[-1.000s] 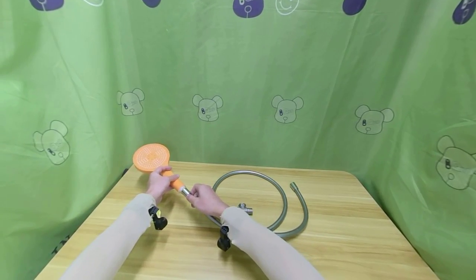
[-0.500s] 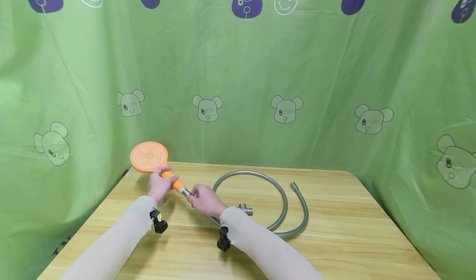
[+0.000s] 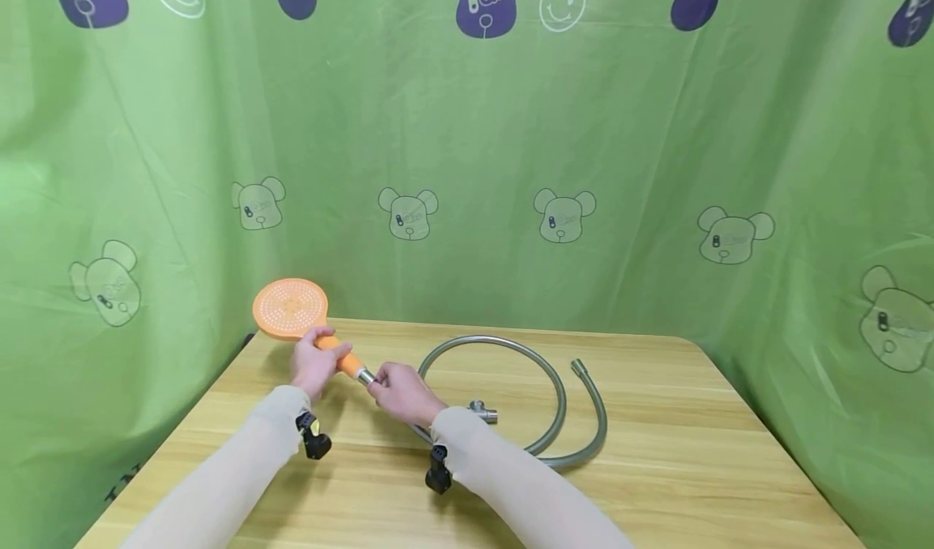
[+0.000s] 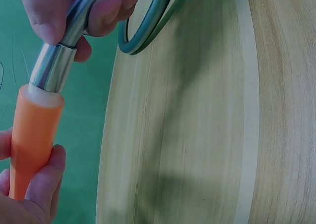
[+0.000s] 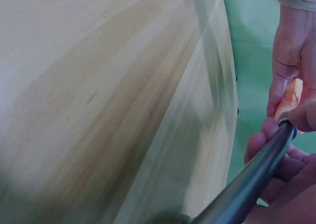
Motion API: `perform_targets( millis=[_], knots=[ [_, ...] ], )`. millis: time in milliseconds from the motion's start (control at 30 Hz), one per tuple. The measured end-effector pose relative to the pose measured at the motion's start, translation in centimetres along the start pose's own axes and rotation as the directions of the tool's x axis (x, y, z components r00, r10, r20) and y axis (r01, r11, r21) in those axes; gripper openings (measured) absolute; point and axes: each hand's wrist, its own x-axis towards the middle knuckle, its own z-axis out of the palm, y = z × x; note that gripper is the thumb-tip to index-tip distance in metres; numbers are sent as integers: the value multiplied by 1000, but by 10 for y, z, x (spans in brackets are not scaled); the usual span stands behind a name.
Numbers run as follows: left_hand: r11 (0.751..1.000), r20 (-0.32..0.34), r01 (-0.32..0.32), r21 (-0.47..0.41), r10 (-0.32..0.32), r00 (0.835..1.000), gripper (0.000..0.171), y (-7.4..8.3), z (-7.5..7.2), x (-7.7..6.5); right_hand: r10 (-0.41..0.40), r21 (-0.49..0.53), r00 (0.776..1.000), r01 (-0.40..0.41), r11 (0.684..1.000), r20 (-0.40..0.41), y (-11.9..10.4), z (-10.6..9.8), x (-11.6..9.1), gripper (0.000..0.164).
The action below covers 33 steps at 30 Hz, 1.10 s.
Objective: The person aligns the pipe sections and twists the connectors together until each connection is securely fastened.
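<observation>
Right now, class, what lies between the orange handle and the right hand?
A pale ring and a shiny metal collar, as the left wrist view shows.

Shower head (image 3: 290, 309): matt plast.; hose (image 5: 247, 184): glossy met.; tabletop (image 3: 679, 443): smth wood.

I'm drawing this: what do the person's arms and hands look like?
Both sleeves are long, plain and cream. A small black camera sits at each wrist; the left one shows a yellow patch. The left hand and right hand wear no gloves.
</observation>
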Motion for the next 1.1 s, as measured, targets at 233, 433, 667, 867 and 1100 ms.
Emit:
perform_targets(
  millis=[233,433,667,867,1100],
  knots=[
    [1000,-9,-8,9,8,1000,51,-1,1,0,28,-22,999,-29,999,-19,-3,1,2,21],
    [1000,-9,-16,-5,16,1000,49,1,0,-2,25,-14,1000,-25,1000,4,-2,2,3,21],
    [999,-30,-29,19,29,999,46,2,0,-6,7,-81,1000,-6,997,8,-3,5,5,38],
    [998,-50,-44,39,46,998,45,2,2,-7,76,4,996,-76,997,-37,-4,8,4,25],
    [997,-62,-48,54,51,997,44,3,3,-7,103,23,994,-102,994,-32,-6,8,5,18]
  ],
)
